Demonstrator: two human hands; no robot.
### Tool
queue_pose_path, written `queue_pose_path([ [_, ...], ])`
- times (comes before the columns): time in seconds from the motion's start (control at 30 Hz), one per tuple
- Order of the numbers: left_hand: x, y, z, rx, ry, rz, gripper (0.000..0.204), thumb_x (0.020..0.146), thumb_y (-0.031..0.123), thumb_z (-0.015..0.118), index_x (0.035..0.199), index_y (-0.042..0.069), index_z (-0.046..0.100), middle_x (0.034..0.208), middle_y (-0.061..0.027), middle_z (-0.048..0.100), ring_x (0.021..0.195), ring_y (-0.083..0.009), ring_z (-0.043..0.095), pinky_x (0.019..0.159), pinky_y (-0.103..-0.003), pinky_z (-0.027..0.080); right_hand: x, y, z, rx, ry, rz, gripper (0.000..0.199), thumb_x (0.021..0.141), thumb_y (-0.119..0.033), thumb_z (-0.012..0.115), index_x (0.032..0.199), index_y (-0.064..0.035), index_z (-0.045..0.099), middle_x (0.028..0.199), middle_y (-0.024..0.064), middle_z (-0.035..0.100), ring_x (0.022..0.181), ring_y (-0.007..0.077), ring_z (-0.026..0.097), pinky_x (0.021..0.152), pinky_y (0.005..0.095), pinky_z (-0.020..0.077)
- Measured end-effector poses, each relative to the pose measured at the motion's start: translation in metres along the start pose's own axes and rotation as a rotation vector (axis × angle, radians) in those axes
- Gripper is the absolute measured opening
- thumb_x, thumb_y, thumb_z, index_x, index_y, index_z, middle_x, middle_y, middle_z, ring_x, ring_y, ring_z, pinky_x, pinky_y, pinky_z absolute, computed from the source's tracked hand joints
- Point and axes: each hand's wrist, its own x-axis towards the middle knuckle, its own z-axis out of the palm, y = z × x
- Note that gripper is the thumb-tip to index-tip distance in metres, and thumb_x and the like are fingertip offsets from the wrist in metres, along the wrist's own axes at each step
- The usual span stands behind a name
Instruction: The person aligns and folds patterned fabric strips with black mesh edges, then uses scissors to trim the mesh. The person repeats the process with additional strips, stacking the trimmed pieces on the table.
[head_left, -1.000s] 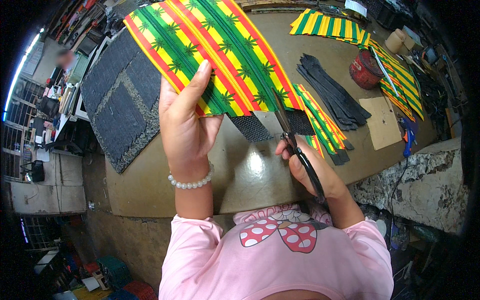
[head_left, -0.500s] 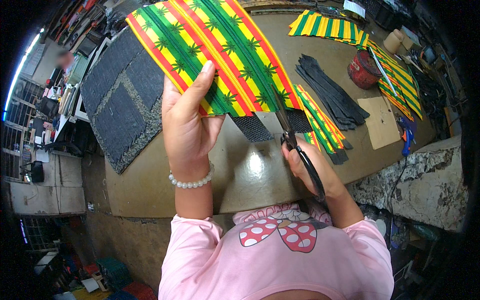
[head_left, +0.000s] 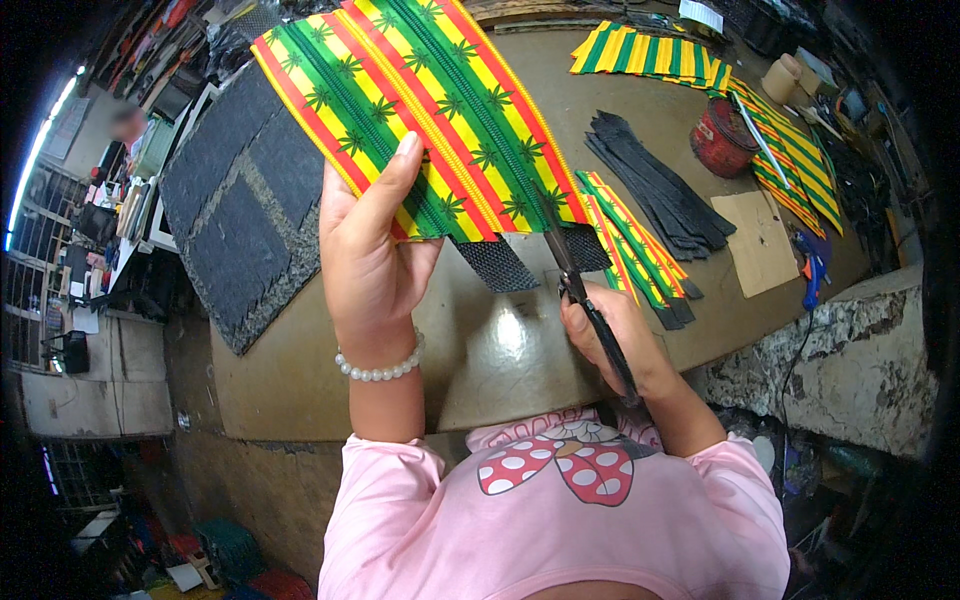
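My left hand point(head_left: 365, 270) grips a striped panel point(head_left: 455, 130) by its lower left part, thumb on top and the other fingers beneath. The panel carries red, yellow and green bands with leaf prints, and zipper-like teeth run along it. Two black mesh strips, one a nearer tab point(head_left: 497, 266), stick out past its near edge. In my right hand point(head_left: 630, 345) are dark scissors point(head_left: 598, 322), whose blades reach over the panel's near right edge between the two black strips. How far the blades are parted is hard to see.
Right of the scissors lie striped strips with black ends point(head_left: 640, 240) and a pile of black strips point(head_left: 660, 190). Farther right are a red pot point(head_left: 722, 140), a cardboard piece point(head_left: 757, 243) and a blue glue gun point(head_left: 815, 270). A dark slab point(head_left: 225, 210) lies at left.
The panel and both hands have shifted slightly left and nearer to me. The scissors stay at the panel's near edge, and their handles look closer together.
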Motion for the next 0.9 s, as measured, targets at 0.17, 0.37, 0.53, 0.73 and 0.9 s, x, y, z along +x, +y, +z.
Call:
queue_pose_path([
  [0.17,0.0014,-0.0020,-0.0020,-0.092,-0.046,-0.005,0.039,0.095,-0.003,0.051,0.133,-0.002,0.042,0.122,-0.0187,0.060,0.108,-0.0277,0.065,0.091,-0.043,0.057,0.0019,-0.0003,0.0017,-0.003,0.037,-0.171,0.047,0.098,-0.044,0.054,0.087,0.0017,0.050,0.070,0.0158,0.056,0.060,0.0295,0.056,0.058,0.0394,0.0443],
  [0.37,0.0010,-0.0018,-0.0027,-0.064,-0.052,-0.003,0.039,0.095,-0.003,0.051,0.133,-0.002,0.042,0.122,-0.0182,0.061,0.108,-0.0278,0.065,0.091,-0.044,0.057,0.0014,0.0015,-0.0012,-0.005,-0.016,-0.145,0.046,0.098,-0.043,0.054,0.087,0.0013,0.049,0.070,0.0170,0.056,0.062,0.0327,0.057,0.061,0.0403,0.0453],
  [0.53,0.0000,-0.0018,-0.0020,-0.046,-0.005,-0.023,0.039,0.095,-0.003,0.051,0.133,-0.002,0.042,0.123,-0.0183,0.060,0.108,-0.0275,0.065,0.090,-0.043,0.057,-0.0002,0.0039,0.0026,0.006,0.020,-0.060,0.052,0.097,-0.049,0.054,0.083,0.0012,0.052,0.066,0.0152,0.054,0.060,0.0232,0.055,0.059,0.0387,0.0441],
  [0.73,-0.0003,-0.0018,-0.0016,-0.026,-0.006,-0.014,0.038,0.095,-0.003,0.051,0.132,-0.002,0.042,0.123,-0.0183,0.060,0.109,-0.0276,0.065,0.090,-0.043,0.057,-0.0011,0.0069,0.0024,0.061,-0.014,0.028,0.053,0.096,-0.050,0.056,0.080,0.0009,0.054,0.063,0.0127,0.051,0.059,0.0183,0.049,0.057,0.0371,0.0422],
  [0.9,-0.0011,-0.0002,-0.0017,-0.024,0.002,-0.012,0.039,0.095,-0.003,0.051,0.133,-0.002,0.042,0.124,-0.0181,0.060,0.109,-0.0280,0.064,0.091,-0.044,0.057,-0.0017,0.0041,0.0034,0.025,-0.008,-0.047,0.054,0.093,-0.056,0.055,0.090,-0.0020,0.052,0.072,0.0054,0.052,0.062,0.0146,0.050,0.056,0.0308,0.0416],
])
